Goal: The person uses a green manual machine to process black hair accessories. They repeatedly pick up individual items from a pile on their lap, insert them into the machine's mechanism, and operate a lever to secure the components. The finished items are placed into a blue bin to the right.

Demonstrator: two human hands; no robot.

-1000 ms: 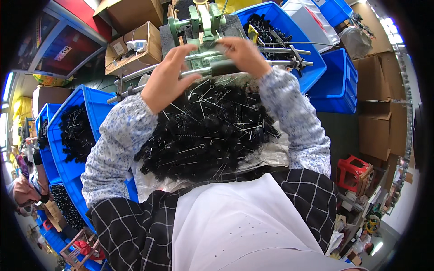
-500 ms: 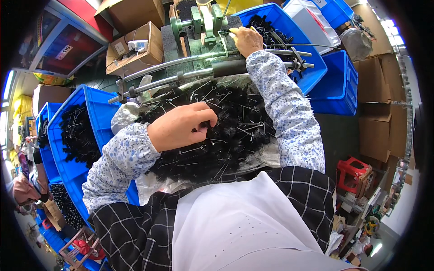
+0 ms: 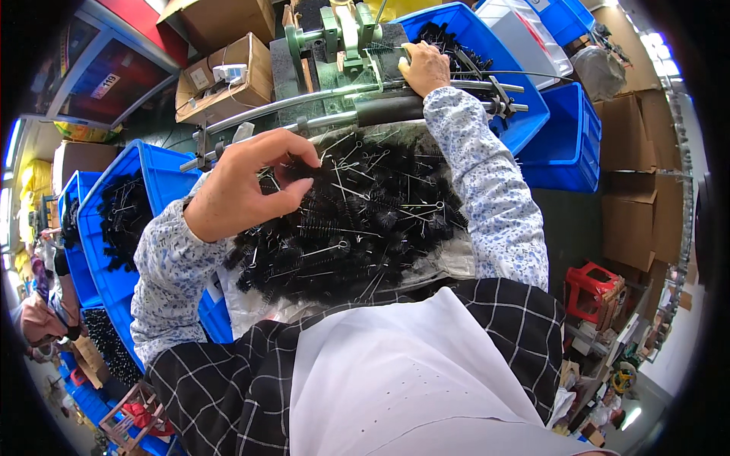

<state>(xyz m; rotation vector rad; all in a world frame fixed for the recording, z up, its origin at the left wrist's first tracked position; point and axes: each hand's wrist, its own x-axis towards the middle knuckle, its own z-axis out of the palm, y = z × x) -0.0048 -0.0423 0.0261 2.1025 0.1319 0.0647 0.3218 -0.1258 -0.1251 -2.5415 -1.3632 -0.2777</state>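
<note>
A heap of small twisted-wire brushes (image 3: pixel 372 243) with black bristles and looped silver wire ends lies in front of me. Over its left part hovers my left hand (image 3: pixel 255 178), thumb and forefinger curved and apart, with nothing visible held between them. At the far side, my right hand (image 3: pixel 428 68) pinches one end of a small black-bristled brush (image 3: pixel 383 47) beside the green machine (image 3: pixel 350 38). Yellow coverings show on the thumb and forefinger of that hand. Its other fingers are curled, and its grip is partly hidden.
Metal rails (image 3: pixel 281 112) cross between the heap and the machine. Blue bins with black brushes stand left (image 3: pixel 148 178) and behind the right hand (image 3: pixel 525 106). An open cardboard box (image 3: pixel 251 95) sits back left, a red stool (image 3: pixel 589 292) at right.
My left hand has moved left and away from me, its thumb and forefinger spreading apart. My right hand has shifted slightly right, and a bristled brush now shows beside the machine.
</note>
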